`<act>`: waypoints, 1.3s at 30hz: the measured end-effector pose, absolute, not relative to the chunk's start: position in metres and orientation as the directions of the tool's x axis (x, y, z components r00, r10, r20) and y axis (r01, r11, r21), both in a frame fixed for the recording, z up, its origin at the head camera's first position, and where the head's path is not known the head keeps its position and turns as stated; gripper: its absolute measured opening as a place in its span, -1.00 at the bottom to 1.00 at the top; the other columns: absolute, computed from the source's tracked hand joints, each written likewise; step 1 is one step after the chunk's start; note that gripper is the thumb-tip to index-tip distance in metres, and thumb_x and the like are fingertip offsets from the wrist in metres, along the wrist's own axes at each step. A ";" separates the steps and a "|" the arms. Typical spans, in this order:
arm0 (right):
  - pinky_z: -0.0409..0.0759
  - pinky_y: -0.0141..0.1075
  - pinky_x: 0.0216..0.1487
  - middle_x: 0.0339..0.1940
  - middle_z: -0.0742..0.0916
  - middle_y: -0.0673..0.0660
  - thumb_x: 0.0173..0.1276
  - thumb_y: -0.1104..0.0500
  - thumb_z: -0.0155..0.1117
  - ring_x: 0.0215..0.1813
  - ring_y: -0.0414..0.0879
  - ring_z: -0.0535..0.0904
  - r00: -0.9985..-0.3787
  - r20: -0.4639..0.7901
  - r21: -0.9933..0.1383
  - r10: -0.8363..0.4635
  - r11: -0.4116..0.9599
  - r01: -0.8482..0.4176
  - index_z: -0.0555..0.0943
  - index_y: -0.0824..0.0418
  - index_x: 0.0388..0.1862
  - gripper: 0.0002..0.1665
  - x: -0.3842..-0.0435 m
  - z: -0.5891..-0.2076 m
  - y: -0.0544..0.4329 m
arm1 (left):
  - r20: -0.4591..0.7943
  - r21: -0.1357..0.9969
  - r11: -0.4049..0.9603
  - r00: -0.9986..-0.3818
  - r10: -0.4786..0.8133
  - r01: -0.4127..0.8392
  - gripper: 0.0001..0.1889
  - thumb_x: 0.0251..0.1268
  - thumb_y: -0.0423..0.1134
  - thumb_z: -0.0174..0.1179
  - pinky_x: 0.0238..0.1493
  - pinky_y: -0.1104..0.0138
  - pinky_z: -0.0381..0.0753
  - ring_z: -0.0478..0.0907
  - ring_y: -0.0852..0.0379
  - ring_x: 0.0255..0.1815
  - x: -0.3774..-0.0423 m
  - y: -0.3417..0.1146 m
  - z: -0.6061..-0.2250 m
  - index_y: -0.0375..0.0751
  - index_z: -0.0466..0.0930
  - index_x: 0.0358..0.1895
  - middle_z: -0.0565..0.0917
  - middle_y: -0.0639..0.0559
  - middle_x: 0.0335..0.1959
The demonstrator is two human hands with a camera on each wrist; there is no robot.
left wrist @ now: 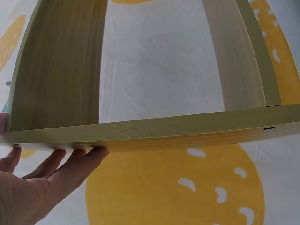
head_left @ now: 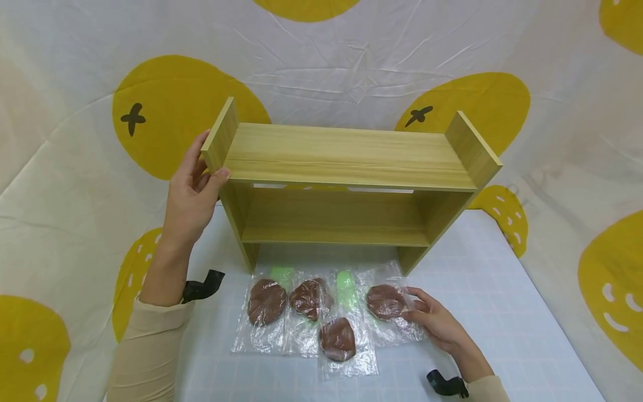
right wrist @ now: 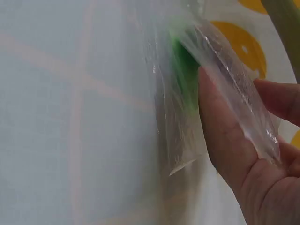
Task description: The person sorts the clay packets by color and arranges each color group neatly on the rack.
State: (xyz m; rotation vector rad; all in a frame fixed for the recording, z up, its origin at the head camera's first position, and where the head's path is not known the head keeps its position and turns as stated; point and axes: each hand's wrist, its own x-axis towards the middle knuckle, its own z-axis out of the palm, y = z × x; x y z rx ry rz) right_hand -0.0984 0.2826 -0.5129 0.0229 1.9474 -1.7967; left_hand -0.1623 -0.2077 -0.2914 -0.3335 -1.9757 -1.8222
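A light wooden two-tier shelf (head_left: 346, 156) stands on the table. My left hand (head_left: 191, 195) grips the top of its left side panel, thumb on the front edge and fingers along the outer face; in the left wrist view the fingers (left wrist: 70, 171) press that panel. Before the shelf lie several clear plastic bags, each with a flat brown lump (head_left: 267, 302) inside. My right hand (head_left: 444, 326) pinches the rightmost bag (head_left: 394, 335) beside its brown lump (head_left: 385, 302). In the right wrist view, something green (right wrist: 185, 70) shows through the clear plastic by the thumb.
Other bagged lumps include one near the middle (head_left: 308, 298) and one closer to me (head_left: 337, 339). Light green pieces (head_left: 345, 287) show among the bags. A white cloth with yellow shapes (head_left: 321, 67) hangs behind the pale checked table (head_left: 502, 312). Black wrist mounts (head_left: 203, 286) jut from both sleeves.
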 end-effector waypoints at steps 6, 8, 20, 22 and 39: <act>0.69 -0.19 -0.03 0.15 0.59 0.33 0.41 0.42 0.21 0.00 0.04 0.66 -0.868 -0.304 -0.950 -0.393 0.054 0.308 0.08 0.38 0.53 -0.19 -0.096 -0.508 0.282 | 0.458 0.887 0.117 -0.882 -0.112 0.446 -0.33 0.44 -0.40 0.17 0.29 0.14 0.45 0.41 -0.13 0.29 -0.163 -0.208 -0.291 0.16 0.27 0.53 0.34 -0.13 0.44; 0.69 -0.17 -0.03 0.17 0.59 0.32 0.40 0.44 0.20 0.00 0.05 0.67 -0.872 -0.277 -0.957 -0.403 0.030 0.290 0.10 0.39 0.52 -0.21 -0.096 -0.505 0.281 | 0.457 0.887 0.119 -0.882 -0.111 0.445 -0.33 0.44 -0.40 0.17 0.29 0.14 0.45 0.40 -0.13 0.29 -0.163 -0.208 -0.291 0.16 0.27 0.53 0.34 -0.13 0.44; 0.68 -0.20 -0.03 0.23 0.56 0.26 0.43 0.42 0.18 0.03 0.02 0.64 -0.853 -0.171 -0.981 -0.493 0.004 0.194 0.24 0.24 0.48 -0.32 -0.090 -0.476 0.274 | 0.434 0.899 0.114 -0.894 -0.115 0.422 -0.31 0.43 -0.41 0.18 0.30 0.07 0.42 0.39 -0.16 0.32 -0.162 -0.210 -0.291 0.19 0.25 0.54 0.32 -0.13 0.46; 0.68 -0.23 -0.05 0.21 0.56 0.24 0.45 0.43 0.15 -0.01 -0.02 0.64 -0.843 -0.137 -0.986 -0.520 -0.008 0.165 0.23 0.24 0.47 -0.34 -0.088 -0.469 0.271 | 0.431 0.901 0.106 -0.895 -0.114 0.420 -0.31 0.43 -0.41 0.18 0.30 0.07 0.42 0.39 -0.17 0.32 -0.162 -0.210 -0.291 0.19 0.25 0.54 0.32 -0.14 0.46; 0.70 -0.16 -0.05 0.25 0.56 0.28 0.44 0.54 0.07 0.02 0.00 0.67 -0.832 0.097 -0.986 -0.546 -0.166 -0.005 0.20 0.26 0.49 -0.31 -0.101 -0.409 0.230 | 0.432 0.901 0.103 -0.895 -0.111 0.422 -0.32 0.43 -0.40 0.18 0.23 0.14 0.50 0.44 -0.15 0.26 -0.161 -0.207 -0.290 0.19 0.27 0.53 0.34 -0.15 0.45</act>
